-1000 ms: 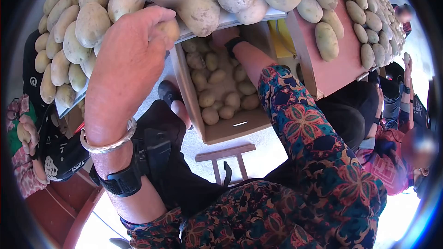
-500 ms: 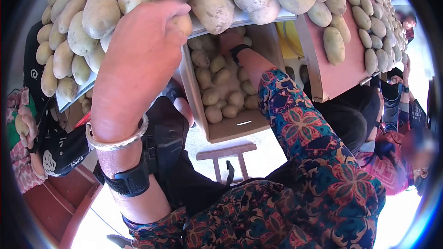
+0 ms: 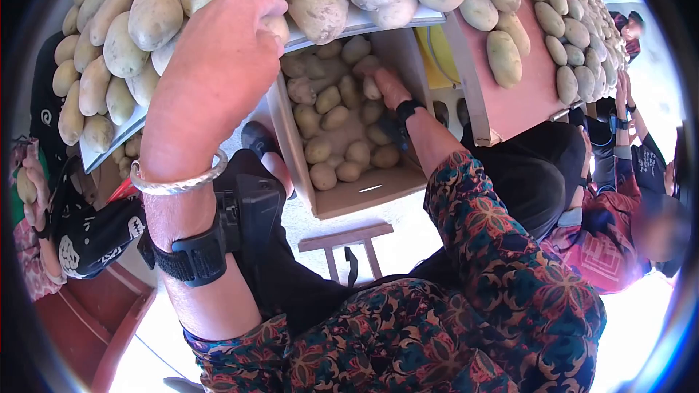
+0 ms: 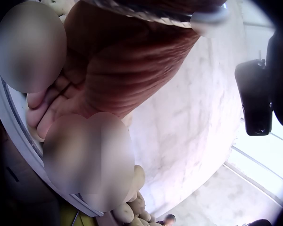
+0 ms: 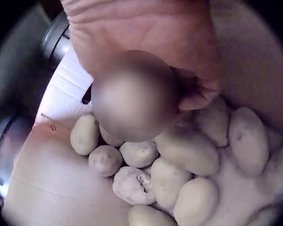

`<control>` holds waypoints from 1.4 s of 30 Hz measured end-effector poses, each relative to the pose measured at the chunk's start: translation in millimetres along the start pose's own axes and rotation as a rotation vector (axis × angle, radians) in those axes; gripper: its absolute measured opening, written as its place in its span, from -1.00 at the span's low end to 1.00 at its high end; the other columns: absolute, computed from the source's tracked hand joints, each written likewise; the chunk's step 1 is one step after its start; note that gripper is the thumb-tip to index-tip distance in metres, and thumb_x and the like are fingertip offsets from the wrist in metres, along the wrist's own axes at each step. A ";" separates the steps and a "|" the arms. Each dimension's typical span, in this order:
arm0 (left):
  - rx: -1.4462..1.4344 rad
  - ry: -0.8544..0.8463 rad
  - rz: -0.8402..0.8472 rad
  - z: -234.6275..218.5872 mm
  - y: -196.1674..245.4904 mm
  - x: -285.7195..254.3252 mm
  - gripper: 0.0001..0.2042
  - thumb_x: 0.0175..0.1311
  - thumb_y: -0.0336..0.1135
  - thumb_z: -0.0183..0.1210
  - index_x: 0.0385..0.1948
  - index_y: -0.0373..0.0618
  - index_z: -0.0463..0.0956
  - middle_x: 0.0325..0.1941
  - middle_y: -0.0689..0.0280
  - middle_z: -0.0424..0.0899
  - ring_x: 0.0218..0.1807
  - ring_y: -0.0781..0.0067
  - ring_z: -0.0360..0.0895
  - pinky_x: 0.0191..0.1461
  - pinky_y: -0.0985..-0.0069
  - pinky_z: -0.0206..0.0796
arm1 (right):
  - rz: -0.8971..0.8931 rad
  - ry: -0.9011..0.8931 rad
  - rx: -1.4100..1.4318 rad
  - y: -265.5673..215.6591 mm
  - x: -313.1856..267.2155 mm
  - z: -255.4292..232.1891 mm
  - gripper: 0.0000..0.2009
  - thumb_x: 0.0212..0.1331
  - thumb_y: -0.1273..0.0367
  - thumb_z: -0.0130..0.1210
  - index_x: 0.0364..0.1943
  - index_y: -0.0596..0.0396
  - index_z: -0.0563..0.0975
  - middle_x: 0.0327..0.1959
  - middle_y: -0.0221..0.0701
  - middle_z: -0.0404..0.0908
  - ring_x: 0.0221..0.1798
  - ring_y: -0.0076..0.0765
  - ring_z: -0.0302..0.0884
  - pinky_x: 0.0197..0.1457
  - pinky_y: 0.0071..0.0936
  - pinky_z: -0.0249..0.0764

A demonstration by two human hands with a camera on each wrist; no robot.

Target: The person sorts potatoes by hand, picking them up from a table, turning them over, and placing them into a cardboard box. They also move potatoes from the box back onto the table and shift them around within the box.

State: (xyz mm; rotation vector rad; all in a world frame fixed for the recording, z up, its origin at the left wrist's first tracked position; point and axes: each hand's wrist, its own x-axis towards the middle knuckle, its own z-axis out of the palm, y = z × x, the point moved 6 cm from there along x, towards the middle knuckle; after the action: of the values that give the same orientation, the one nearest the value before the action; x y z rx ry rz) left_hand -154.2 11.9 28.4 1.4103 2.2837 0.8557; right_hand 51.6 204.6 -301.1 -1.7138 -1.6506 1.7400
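Observation:
My left hand [image 3: 218, 65] lies at the front edge of the heaped potatoes, its thumb and index finger around a small potato [image 3: 275, 28]. Its fingers are curled in the left wrist view, where blurred ovals cover parts of the scene. Below the table edge, my right hand [image 3: 387, 84] is inside an open cardboard box [image 3: 342, 207] and grips a potato [image 3: 371, 88]. A blurred disc hides most of its palm in the right wrist view. Several loose potatoes [image 5: 170, 181] lie in the box below that hand.
Large potatoes [image 3: 155, 16] crowd the light table to its edge. On the right, more potatoes [image 3: 504, 58] lie on a reddish board [image 3: 528, 105]. A yellow container [image 3: 437, 58] stands beside the box. People sit close on both sides. A wooden stool [image 3: 346, 236] is below.
My right hand has drawn back from the far end of the box, out from under the table edge, with a potato now visible in it. The left hand keeps its place by the heap.

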 end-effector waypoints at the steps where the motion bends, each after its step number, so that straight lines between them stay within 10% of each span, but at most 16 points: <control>1: 0.005 -0.014 -0.009 0.8 0.2 0.5 -0.59 0.17 -0.41 -0.01 0.07 -0.33 0.48 -0.29 0.10 0.68 -0.26 0.40 0.59 -0.13 0.49 0.38 | -0.005 0.002 -0.001 -1.2 -3.5 -1.7 -0.75 0.05 0.24 0.15 -0.35 0.14 0.68 -0.31 -0.18 0.70 -0.24 -0.21 0.63 -0.16 -0.25 0.47; 5: 0.019 -0.003 -0.005 2.4 -0.2 1.1 -0.60 0.17 -0.42 -0.01 0.06 -0.35 0.48 -0.28 0.09 0.68 -0.17 0.36 0.62 -0.05 0.48 0.38 | -0.489 -0.094 -0.990 25.8 13.0 8.3 -0.80 0.00 0.35 0.16 -0.39 0.22 0.67 -0.31 -0.04 0.69 -0.18 0.06 0.67 -0.13 -0.16 0.56; 7: 0.004 -0.004 -0.010 3.2 -1.3 1.0 -0.60 0.16 -0.41 -0.01 0.06 -0.36 0.49 -0.28 0.08 0.68 -0.19 0.36 0.62 -0.06 0.48 0.38 | -0.266 -0.025 -0.939 20.7 -12.7 7.8 -0.82 0.01 0.39 0.11 -0.40 0.19 0.67 -0.28 -0.03 0.68 -0.14 0.11 0.65 -0.07 -0.08 0.58; 16: 0.016 0.007 -0.019 1.5 1.0 0.7 -0.59 0.15 -0.39 0.02 0.05 -0.36 0.48 -0.32 0.11 0.68 -0.27 0.38 0.58 -0.13 0.49 0.36 | -0.465 -0.298 -1.285 -2.4 -14.0 63.8 -0.77 0.05 0.38 0.07 -0.24 0.18 0.62 -0.13 0.05 0.64 -0.01 0.13 0.61 0.01 -0.01 0.55; 28: 0.016 0.016 -0.007 0.0 -6.8 5.1 -0.62 0.14 -0.41 0.05 0.01 -0.36 0.50 -0.27 0.09 0.66 -0.22 0.34 0.61 -0.09 0.44 0.39 | -0.179 -0.457 -1.288 43.6 -52.7 48.1 -0.52 -0.11 0.27 0.26 -0.02 0.14 0.53 -0.06 -0.02 0.62 0.05 0.08 0.57 0.10 -0.08 0.50; 35: -0.020 -0.025 -0.021 0.6 -1.5 3.8 -0.70 0.15 -0.48 0.04 -0.07 -0.33 0.53 -0.32 0.16 0.65 -0.24 0.37 0.61 -0.10 0.44 0.42 | -0.271 -0.373 -0.990 -18.6 -100.8 14.9 -0.48 -0.09 0.32 0.25 0.06 0.13 0.48 -0.05 -0.07 0.63 0.10 -0.05 0.56 0.12 -0.22 0.47; 42: -0.367 -0.240 0.009 13.4 14.0 -16.3 -0.85 0.17 -0.53 0.01 -0.27 -0.31 0.53 -0.37 0.26 0.65 -0.33 0.51 0.59 -0.23 0.55 0.45 | -0.404 -0.648 -0.535 -115.5 -194.1 -6.9 -0.28 -0.19 0.48 0.34 0.23 0.13 0.38 0.07 -0.27 0.58 0.08 -0.36 0.53 0.17 -0.45 0.44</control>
State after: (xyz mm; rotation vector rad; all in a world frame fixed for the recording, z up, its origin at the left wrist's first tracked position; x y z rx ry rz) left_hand -129.5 6.3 26.4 1.2800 1.8328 0.9884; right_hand 56.2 102.7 -99.4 -0.8524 -2.7040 1.8533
